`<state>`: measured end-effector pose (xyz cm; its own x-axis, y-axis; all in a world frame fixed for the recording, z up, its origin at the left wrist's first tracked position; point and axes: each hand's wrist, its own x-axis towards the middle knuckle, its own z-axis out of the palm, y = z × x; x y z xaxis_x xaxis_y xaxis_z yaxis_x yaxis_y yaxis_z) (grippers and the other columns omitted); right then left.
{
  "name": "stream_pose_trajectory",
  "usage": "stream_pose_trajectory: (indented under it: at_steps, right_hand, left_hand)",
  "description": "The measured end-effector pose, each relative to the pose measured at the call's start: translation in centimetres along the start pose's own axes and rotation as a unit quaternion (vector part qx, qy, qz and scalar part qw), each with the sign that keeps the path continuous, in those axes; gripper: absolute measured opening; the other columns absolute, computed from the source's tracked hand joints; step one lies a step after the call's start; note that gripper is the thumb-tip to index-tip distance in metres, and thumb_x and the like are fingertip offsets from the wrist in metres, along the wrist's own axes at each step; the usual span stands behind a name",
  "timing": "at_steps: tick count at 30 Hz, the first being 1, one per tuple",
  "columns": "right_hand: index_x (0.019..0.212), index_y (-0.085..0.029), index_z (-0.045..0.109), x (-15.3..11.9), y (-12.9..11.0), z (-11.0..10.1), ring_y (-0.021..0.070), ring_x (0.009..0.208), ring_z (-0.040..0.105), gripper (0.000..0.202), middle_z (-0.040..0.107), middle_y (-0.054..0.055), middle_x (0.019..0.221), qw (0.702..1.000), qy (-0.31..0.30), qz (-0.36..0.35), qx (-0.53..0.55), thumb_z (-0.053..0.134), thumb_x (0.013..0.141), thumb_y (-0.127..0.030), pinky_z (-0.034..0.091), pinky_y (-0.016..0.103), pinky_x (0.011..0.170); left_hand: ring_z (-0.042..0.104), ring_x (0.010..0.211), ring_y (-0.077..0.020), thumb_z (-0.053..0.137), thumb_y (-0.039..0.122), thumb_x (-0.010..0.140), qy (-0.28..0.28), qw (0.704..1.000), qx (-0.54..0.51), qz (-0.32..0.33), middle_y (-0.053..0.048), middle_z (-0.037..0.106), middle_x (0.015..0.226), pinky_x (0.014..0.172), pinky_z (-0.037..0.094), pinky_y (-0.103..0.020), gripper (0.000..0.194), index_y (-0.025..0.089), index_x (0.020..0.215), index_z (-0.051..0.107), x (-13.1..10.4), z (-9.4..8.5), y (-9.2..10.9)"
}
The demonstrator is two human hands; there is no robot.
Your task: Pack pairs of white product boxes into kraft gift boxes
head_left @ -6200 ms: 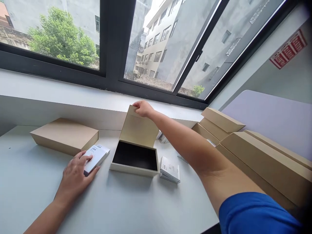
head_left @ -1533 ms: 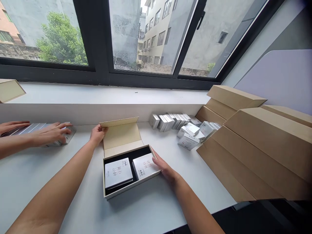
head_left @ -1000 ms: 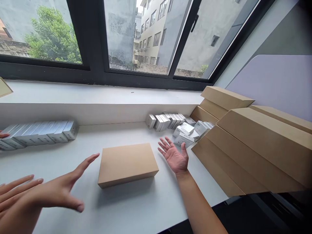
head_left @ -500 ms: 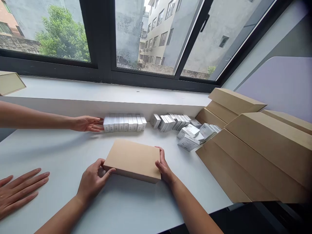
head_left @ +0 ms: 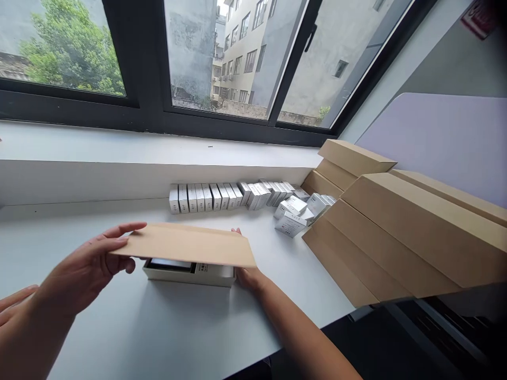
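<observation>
A flat brown lid (head_left: 190, 244) is raised and tilted over a pale box (head_left: 214, 275) on the white table. My left hand (head_left: 93, 258) pinches the lid's left edge, thumb above and fingers curled. At the box's right end, my right hand (head_left: 247, 272) is partly hidden beneath the lid; its fingertips show behind the lid's edge. Under the lid, a dark-edged compartment and some print are visible inside the box.
A row of small white boxes (head_left: 206, 197) stands along the wall below the sill. More small boxes (head_left: 291, 224) lie piled beside an open brown carton (head_left: 404, 237) at the right. Part of another person's hand (head_left: 16, 300) shows at the left edge.
The brown lid has come up off the pale box, lifted at its left side by my left hand. The other person's arm has left the row of small boxes, which now stand closer to the right group.
</observation>
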<state>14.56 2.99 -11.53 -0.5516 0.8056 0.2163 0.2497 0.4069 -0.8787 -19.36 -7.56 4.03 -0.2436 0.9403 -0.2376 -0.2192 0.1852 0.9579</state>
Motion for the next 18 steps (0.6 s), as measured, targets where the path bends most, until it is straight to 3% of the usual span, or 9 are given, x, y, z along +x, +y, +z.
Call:
stream_pose_trajectory:
  at_steps: [4, 8, 14, 18]
  right_hand:
    - [0.163, -0.025, 0.006, 0.6, -1.1, -0.3, 0.0360, 0.156, 0.014, 0.115, 0.010, 0.013, 0.170, 0.994, -0.066, -0.042, 0.076, 0.045, 0.077, -0.091, 0.017, 0.053, 0.126]
    - [0.161, -0.025, 0.021, 1.2, -2.8, -0.6, 0.0356, 0.152, 0.027, 0.108, 0.026, 0.012, 0.166, 0.987, -0.083, -0.070, 0.118, 0.053, 0.078, -0.087, 0.027, 0.049, 0.122]
    - [0.161, -0.031, 0.020, 1.2, -3.4, -0.6, 0.0392, 0.149, 0.032, 0.116, 0.035, 0.012, 0.162, 0.991, -0.090, -0.079, -0.055, 0.077, 0.069, -0.073, 0.008, 0.062, 0.124]
    - [0.161, -0.031, 0.020, 1.2, -2.9, -0.1, 0.0394, 0.145, 0.039, 0.109, 0.041, 0.013, 0.159, 0.984, -0.086, -0.085, -0.128, 0.076, 0.075, -0.066, 0.016, 0.065, 0.122]
  left_hand:
    - [0.071, 0.080, -0.0265, 0.069, 0.041, 0.070, 0.026, 1.000, -0.013, 0.007, -0.007, 0.078, 0.089, 0.056, 0.058, -0.032, 0.035, 0.025, 0.100, 0.077, 0.3, 0.3, 2.8]
    - [0.071, 0.107, -0.0331, 0.057, 0.042, 0.079, 0.028, 0.996, -0.026, 0.074, -0.010, 0.079, 0.102, 0.064, 0.060, -0.036, 0.031, 0.022, 0.093, 0.076, 0.9, 1.4, 3.0]
    - [0.069, 0.110, -0.0249, 0.059, 0.038, 0.087, 0.061, 0.978, -0.072, 0.188, -0.005, 0.079, 0.103, 0.072, 0.056, -0.029, 0.026, 0.022, 0.096, 0.076, 1.3, 2.1, 2.1]
    - [0.067, 0.114, -0.0232, 0.064, 0.039, 0.083, 0.026, 0.973, -0.025, 0.226, -0.004, 0.079, 0.105, 0.077, 0.055, -0.026, 0.026, 0.025, 0.099, 0.078, 1.1, 1.5, 1.7]
